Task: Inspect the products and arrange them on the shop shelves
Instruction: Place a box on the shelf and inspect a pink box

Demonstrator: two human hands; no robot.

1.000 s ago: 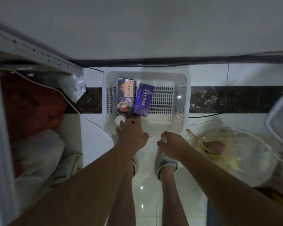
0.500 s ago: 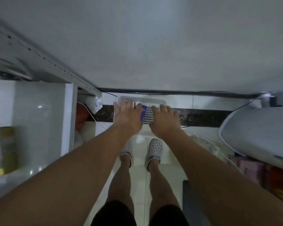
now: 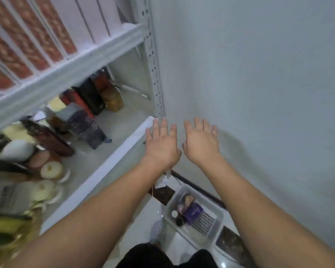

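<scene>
Both hands are raised in front of me with fingers spread and nothing in them. My left hand [image 3: 161,144] hovers beside the right end of the white shelf [image 3: 112,161]. My right hand [image 3: 201,140] is in front of the bare wall. Far below on the floor sits a white perforated basket [image 3: 217,227] holding a purple box [image 3: 193,212], a dark box [image 3: 186,202] and two small round caps [image 3: 176,217]. The shelf carries several dark boxes [image 3: 85,128], jars and packets.
A perforated white upright [image 3: 153,60] stands at the shelf's right end against the pale wall [image 3: 259,74]. An upper shelf [image 3: 66,68] holds a row of red-and-white boxes [image 3: 27,39]. A dark tiled skirting strip [image 3: 230,242] runs along the floor.
I have straightened up from the basket; the view swung up and left to the shelves. Both hands rose away from the basket, empty, and now sit at shelf height.
</scene>
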